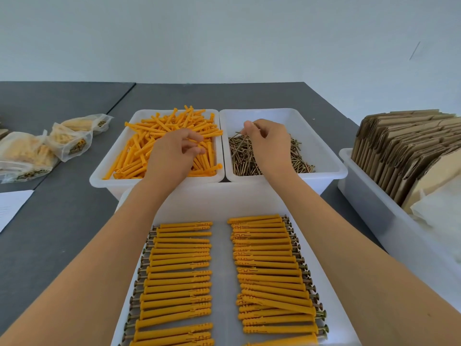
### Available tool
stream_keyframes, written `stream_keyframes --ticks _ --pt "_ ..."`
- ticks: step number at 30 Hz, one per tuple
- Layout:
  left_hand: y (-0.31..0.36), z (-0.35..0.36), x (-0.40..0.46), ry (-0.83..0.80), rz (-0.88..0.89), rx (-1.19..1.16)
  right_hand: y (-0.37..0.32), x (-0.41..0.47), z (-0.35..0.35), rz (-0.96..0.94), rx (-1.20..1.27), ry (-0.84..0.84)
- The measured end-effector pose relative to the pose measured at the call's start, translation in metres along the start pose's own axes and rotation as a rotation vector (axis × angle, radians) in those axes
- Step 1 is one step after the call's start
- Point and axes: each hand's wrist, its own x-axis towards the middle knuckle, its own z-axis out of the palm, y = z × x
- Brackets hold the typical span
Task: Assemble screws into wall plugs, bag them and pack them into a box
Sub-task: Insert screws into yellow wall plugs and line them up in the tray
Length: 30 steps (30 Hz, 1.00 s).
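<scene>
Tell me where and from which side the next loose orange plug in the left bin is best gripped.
Probably at mid-shaft, pinched from above. The loose plugs lie heaped and criss-crossed in the left bin, so ends are often buried while the top shafts lie exposed. The left hand hovers over them, fingers curled; the right hand pinches a screw.

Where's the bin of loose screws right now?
The bin of loose screws sits centre-right in the head view, directly right of the wall plug bin, under the right hand.
</scene>
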Motion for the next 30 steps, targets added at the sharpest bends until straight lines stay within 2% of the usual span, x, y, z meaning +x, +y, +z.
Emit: stream_keyframes --ticks 5,8,14,19,21,24,26,28,30 --pt "0.014 0.002 -0.004 -0.055 0.076 -0.2 -0.013 -0.002 -0.001 0.11 0.445 -0.003" --pt "0.017 0.004 -0.004 -0.109 0.073 -0.268 -0.016 -0.005 0.002 0.146 0.523 -0.033" --pt "0.017 0.007 -0.003 -0.152 0.086 -0.295 -0.019 -0.006 0.004 0.163 0.564 -0.071" --pt "0.015 0.007 -0.001 -0.137 0.088 -0.301 -0.018 -0.006 0.002 0.193 0.541 0.026" --pt "0.016 0.007 -0.002 -0.137 0.09 -0.294 -0.019 -0.007 0.001 0.202 0.534 -0.058" --pt "0.02 0.008 -0.004 -0.142 0.093 -0.293 -0.024 -0.011 0.003 0.178 0.469 -0.339" --pt "0.024 0.006 -0.006 -0.129 0.094 -0.306 -0.025 -0.012 0.003 0.154 0.435 -0.453" --pt "0.035 0.002 -0.007 -0.1 0.092 -0.347 -0.023 -0.007 -0.001 0.207 0.461 -0.425" --pt "0.052 -0.003 -0.01 -0.113 0.104 -0.415 -0.014 0.002 -0.008 0.303 0.494 -0.278"
